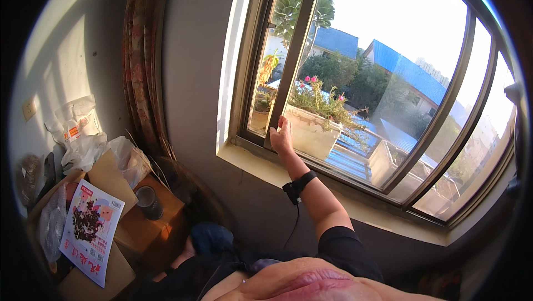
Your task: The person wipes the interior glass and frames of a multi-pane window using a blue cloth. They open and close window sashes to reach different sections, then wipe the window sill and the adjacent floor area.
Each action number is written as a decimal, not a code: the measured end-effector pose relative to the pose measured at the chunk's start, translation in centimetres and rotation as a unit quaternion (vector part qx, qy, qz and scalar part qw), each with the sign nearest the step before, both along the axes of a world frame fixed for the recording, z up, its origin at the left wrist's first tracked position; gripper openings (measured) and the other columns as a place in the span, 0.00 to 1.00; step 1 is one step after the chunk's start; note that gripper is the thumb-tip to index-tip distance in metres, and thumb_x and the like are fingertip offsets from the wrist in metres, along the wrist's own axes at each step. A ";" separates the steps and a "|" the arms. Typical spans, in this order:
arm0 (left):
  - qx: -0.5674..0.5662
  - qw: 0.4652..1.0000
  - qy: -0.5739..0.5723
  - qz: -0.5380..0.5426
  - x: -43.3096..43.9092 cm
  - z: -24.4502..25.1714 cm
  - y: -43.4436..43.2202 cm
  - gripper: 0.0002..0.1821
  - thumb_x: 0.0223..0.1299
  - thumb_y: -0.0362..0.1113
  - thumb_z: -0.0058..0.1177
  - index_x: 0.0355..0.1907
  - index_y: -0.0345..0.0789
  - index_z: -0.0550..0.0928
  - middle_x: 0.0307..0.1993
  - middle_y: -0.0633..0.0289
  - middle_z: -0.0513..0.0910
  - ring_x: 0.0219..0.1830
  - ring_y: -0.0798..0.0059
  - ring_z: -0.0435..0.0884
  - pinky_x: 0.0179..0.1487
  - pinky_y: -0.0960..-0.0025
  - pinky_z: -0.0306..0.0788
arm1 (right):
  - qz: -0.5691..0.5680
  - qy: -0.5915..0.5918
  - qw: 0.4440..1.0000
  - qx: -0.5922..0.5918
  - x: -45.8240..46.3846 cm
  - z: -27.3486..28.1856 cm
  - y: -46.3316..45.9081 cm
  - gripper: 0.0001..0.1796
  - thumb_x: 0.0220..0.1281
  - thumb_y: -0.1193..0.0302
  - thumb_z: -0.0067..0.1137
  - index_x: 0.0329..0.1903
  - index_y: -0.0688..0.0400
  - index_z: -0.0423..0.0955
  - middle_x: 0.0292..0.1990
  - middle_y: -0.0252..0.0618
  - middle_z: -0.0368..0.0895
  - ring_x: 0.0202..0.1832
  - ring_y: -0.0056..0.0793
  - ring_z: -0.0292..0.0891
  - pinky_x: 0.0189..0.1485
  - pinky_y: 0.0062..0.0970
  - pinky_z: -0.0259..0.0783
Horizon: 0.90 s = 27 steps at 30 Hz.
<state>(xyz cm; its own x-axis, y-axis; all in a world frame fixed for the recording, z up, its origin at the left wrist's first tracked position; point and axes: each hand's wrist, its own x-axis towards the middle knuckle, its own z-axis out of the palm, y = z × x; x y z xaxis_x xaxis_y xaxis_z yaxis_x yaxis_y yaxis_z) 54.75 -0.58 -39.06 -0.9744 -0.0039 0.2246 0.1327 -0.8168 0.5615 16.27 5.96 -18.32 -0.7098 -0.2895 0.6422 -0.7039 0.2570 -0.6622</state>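
Observation:
My right hand (282, 136) is at the lower end of a vertical sash bar (294, 43) of a metal-framed sliding window, its fingers bent around the bar's edge. A black strap with a small device (293, 193) and a cable is on that wrist. Low at the left, my left hand (188, 251) is beside a dark blue fabric item (211, 237); its fingers are mostly hidden, so its grip cannot be told. Beyond the glass stands a white planter (314, 132) with pink flowers.
The pale window sill (250, 163) runs below the frame. At left, a printed sheet (104, 240) holding dark dried bits lies over an open cardboard box (106, 174). A dark cup (150, 203) stands on a brown surface near plastic bags (129, 161). A patterned curtain (141, 51) hangs beside the window.

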 end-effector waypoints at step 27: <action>0.145 0.956 -0.222 0.122 1.2 4.3 -1.3 0.13 0.67 0.41 0.46 0.39 0.33 0.79 0.37 0.59 0.81 0.40 0.69 0.79 0.47 0.70 0.73 | 0.055 -0.037 0.997 0.035 1.3 -0.6 -12.1 0.42 0.53 0.68 0.60 0.70 0.65 0.55 0.64 0.61 0.61 0.66 0.57 0.61 0.69 0.39 0.61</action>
<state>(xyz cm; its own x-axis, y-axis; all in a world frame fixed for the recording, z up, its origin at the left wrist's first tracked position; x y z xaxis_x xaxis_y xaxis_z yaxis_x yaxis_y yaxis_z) 55.94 -1.90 -34.71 -0.9357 -0.2424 -0.2564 0.1395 -0.9217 0.3620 17.57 -6.09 -18.89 -0.7165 -0.4100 0.5644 -0.6796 0.2279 -0.6972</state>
